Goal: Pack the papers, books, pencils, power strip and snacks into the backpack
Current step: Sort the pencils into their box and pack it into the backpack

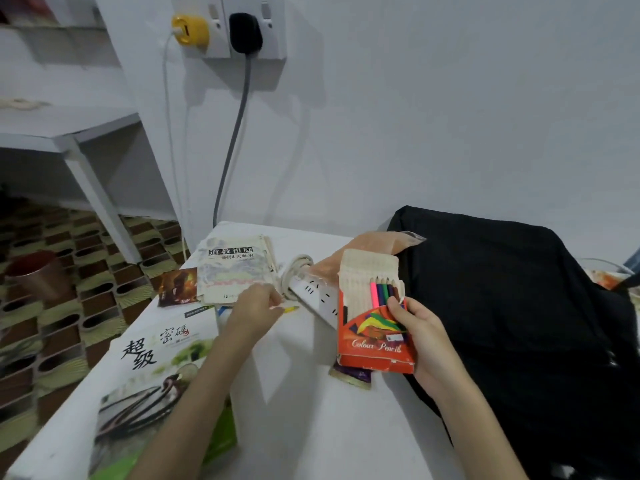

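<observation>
My right hand grips an open red box of colour pencils, held upright with several pencil tips showing. My left hand pinches a yellow pencil lying on the white table. A white power strip with its coiled cord lies just behind. A large book lies at front left, and a worn book on a stack of papers sits farther back. The black backpack slumps at the right. An orange snack bag leans against it.
A dark snack packet lies left of the worn book, and a purple packet lies under the pencil box. Wall sockets hold a yellow plug and a black plug, with cables hanging down. A red cup stands on the patterned floor at left.
</observation>
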`<state>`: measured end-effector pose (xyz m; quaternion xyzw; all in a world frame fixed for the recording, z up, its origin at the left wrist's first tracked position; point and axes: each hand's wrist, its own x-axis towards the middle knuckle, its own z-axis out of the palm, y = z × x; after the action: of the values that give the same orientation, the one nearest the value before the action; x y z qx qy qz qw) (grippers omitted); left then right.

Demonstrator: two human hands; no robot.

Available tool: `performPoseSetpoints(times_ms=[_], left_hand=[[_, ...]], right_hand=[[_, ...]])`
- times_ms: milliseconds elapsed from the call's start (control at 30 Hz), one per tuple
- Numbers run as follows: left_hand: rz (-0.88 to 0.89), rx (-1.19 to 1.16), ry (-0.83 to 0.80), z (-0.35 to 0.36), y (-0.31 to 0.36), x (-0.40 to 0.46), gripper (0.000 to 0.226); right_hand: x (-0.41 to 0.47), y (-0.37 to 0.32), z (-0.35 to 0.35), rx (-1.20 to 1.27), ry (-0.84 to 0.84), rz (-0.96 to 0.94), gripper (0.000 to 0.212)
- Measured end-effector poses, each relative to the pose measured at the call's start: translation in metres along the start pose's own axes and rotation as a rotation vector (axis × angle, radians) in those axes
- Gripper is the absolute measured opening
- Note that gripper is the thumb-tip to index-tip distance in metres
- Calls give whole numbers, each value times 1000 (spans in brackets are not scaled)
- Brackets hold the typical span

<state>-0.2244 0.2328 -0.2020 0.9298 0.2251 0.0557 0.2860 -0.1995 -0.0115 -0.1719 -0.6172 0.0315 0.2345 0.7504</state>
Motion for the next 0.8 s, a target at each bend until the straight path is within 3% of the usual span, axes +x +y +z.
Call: performPoseSetpoints(times_ms=[133, 267, 333, 400, 467, 500, 567, 700, 800], left_hand=[[14, 220, -21, 14, -10, 1, 20], [-48, 169, 81, 4, -10, -7, 10], [-21, -83, 221, -15, 1, -14, 3], [99, -477, 250, -40, 24, -29, 9], [246, -765, 74, -57, 49, -43, 23], [280, -778, -21, -60, 59, -46, 30], [293, -626, -105, -56, 72, -46, 33], [289, -230, -52, -40, 77, -40, 30], [277, -108, -13, -32, 77, -40, 34]], right_hand=[[2, 4, 12, -24, -21, 16, 22], [0, 8, 16, -23, -33, 21, 20], [-1, 9, 18, -19, -47, 21, 19], [-3, 11, 21, -4, -87, 36, 19], [-5, 13, 26, 1, -141, 48, 22], [-6, 14, 29, 7, -166, 48, 24], [-7, 15, 34, 18, -203, 37, 25], [-9, 14, 35, -18, -218, 19, 27], [-8, 15, 34, -38, -206, 36, 27]])
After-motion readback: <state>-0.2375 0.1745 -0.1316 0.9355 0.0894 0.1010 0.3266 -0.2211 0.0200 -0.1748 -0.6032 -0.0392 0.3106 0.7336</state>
